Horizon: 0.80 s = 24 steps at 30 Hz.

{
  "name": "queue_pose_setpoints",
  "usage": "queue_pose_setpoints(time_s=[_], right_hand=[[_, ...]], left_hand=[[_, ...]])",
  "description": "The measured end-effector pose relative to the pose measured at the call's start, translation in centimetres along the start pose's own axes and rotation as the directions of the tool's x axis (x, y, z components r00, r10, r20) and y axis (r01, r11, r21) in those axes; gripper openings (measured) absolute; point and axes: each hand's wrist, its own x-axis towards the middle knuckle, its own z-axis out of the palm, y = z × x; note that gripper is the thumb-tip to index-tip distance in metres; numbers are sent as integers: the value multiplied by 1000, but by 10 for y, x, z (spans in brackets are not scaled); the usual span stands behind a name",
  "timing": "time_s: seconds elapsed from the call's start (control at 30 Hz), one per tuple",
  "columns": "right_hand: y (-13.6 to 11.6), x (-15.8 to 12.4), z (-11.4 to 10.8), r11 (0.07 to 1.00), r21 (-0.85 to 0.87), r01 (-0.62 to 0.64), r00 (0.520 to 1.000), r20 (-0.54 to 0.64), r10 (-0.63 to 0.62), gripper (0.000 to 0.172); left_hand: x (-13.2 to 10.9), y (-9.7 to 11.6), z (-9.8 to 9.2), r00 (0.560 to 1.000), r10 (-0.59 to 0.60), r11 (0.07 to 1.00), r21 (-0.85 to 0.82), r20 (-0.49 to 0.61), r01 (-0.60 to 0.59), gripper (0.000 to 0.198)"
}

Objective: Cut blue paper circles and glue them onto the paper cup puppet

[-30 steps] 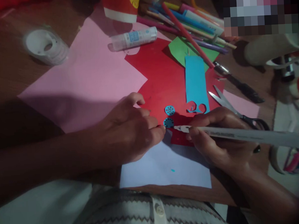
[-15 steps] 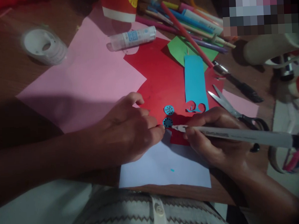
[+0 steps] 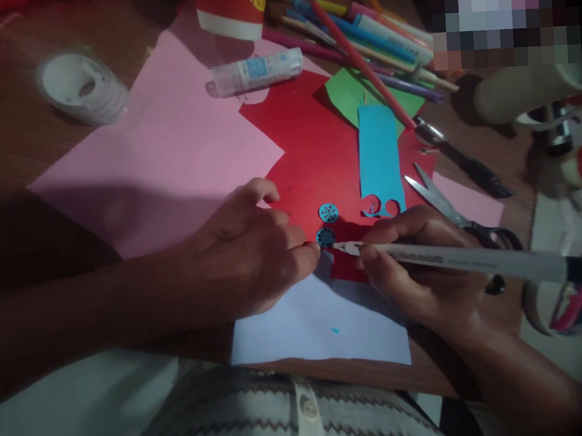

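Note:
My right hand is closed around a white marker pen with a black end. The pen's tip meets the right edge of a small blue paper circle that has black dots around its rim. My left hand has its fingers curled, and its fingertips press at the left edge of that same circle. Just above lies a second blue paper circle covered in dark spots. Both circles rest on red paper. A blue paper strip with round cut-outs at its lower end lies beyond my right hand.
Scissors lie partly behind my right hand. Pink paper, white paper and green paper cover the table. A glue stick, a tape roll, a red cup and several pens stand or lie farther back.
Both hands stay in almost the same place. The marker's rear end has tipped slightly upward in view, and the whole scene has shifted a little.

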Motion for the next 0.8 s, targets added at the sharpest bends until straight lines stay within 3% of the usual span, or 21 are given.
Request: queue_pose_setpoints(time_s=[0.13, 0.37, 0.8], right_hand=[[1, 0, 2, 1000, 0, 15, 1000, -10, -15, 9], [-1, 1, 0, 1000, 7, -5, 1000, -5, 5, 10], [-1, 2, 0, 1000, -4, -1, 1000, -9, 1, 10]], left_hand=[[-2, 0, 2, 999, 25, 1000, -8, -45, -26, 27], [-1, 0, -4, 997, 13, 1000, 26, 78, -15, 29], [0, 0, -6, 997, 13, 1000, 15, 76, -15, 27]])
